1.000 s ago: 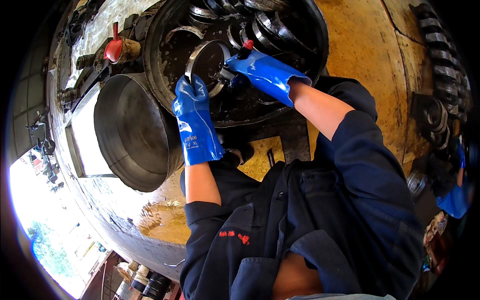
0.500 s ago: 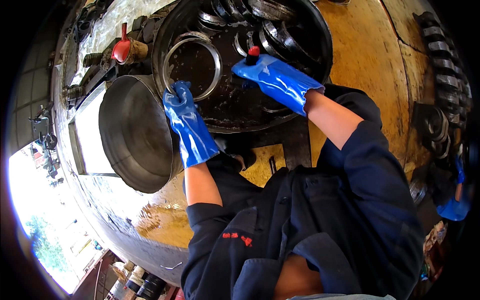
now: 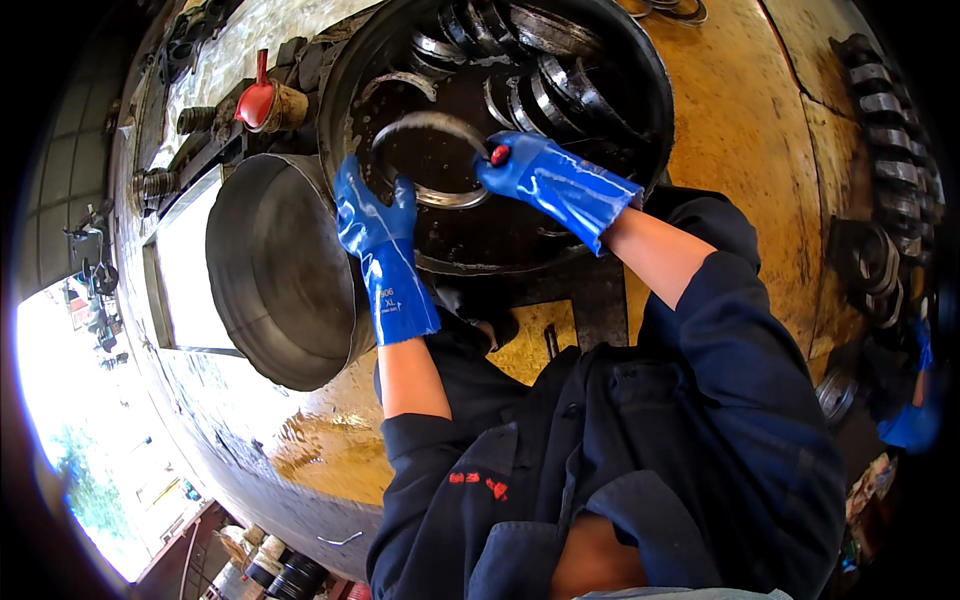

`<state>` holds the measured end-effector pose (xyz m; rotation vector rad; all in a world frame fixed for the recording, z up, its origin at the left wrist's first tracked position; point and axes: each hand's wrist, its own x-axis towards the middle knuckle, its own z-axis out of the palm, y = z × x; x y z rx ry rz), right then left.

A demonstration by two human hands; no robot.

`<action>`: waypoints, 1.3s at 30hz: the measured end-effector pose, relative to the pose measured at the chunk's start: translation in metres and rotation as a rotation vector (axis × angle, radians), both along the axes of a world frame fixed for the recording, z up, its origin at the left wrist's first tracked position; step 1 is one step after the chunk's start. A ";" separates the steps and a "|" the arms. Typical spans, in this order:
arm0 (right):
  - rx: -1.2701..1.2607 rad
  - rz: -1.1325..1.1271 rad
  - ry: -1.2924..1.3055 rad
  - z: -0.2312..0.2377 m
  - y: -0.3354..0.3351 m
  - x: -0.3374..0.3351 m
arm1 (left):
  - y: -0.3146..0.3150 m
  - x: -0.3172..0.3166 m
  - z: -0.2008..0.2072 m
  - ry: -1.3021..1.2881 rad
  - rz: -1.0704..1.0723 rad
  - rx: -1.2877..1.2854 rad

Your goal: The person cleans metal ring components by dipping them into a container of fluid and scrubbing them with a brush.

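Widely spread left hand (image 3: 374,217) beside ring (image 3: 450,199), right hand (image 3: 524,172) clamped on red-ended handle (image 3: 499,155)

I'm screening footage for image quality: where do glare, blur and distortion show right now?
Glare: head view, the opening at lower left nearly burns out, and highlights streak the right glove. Blur: head view, the metal ring looks smeared along its upper arc. Distortion: head view, edges bow near the blackened picture border.

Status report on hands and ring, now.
Left hand open, beside metal ring. Right hand closed on red-ended tool, at ring's right edge. Curved pieces crowd basin's far side.
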<state>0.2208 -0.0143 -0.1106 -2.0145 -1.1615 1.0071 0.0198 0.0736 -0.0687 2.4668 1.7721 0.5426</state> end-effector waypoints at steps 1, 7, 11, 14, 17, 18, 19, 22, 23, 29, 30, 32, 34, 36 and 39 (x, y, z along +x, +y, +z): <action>0.107 -0.007 -0.134 0.000 -0.005 -0.004 | 0.000 0.001 0.005 0.032 -0.082 0.030; 0.171 0.303 -0.367 0.018 -0.007 -0.013 | -0.002 -0.003 -0.003 -0.151 -0.435 -0.338; 0.137 0.150 -0.168 0.001 0.004 -0.015 | 0.000 -0.017 -0.020 -0.293 -0.325 -0.429; 0.036 0.028 0.011 -0.057 0.009 0.015 | 0.005 -0.003 -0.019 -0.661 -0.201 -0.663; -0.239 -0.041 0.374 -0.050 0.004 0.019 | 0.001 -0.004 -0.007 -0.881 -0.006 -0.719; -0.226 -0.017 0.474 -0.016 0.000 0.002 | 0.003 -0.023 -0.003 -0.887 0.073 -0.696; -0.214 -0.026 0.555 0.015 -0.004 0.003 | 0.003 -0.025 0.001 -0.905 0.119 -0.694; -0.008 0.102 0.262 0.038 0.008 0.004 | -0.002 -0.006 0.004 -0.963 0.144 -0.702; 0.300 0.120 0.283 0.024 0.006 -0.003 | -0.002 -0.004 0.002 -0.973 0.164 -0.713; 0.745 0.080 -0.028 -0.014 0.011 -0.007 | -0.001 0.005 -0.004 -1.114 0.192 -0.851; 0.660 0.076 -0.056 -0.021 0.010 -0.005 | -0.001 0.007 -0.006 -1.184 0.164 -0.848; 0.401 0.079 -0.010 -0.023 0.005 -0.008 | -0.004 0.009 -0.001 -1.126 0.199 -0.873; 0.235 0.029 0.100 -0.024 0.002 -0.009 | -0.005 0.014 0.000 -1.108 0.208 -0.875; -0.099 0.039 0.124 -0.023 0.001 -0.002 | -0.006 0.022 -0.002 -1.129 0.193 -0.856; -0.195 0.256 0.273 0.048 -0.013 -0.010 | -0.005 0.006 -0.002 -1.143 0.223 -0.802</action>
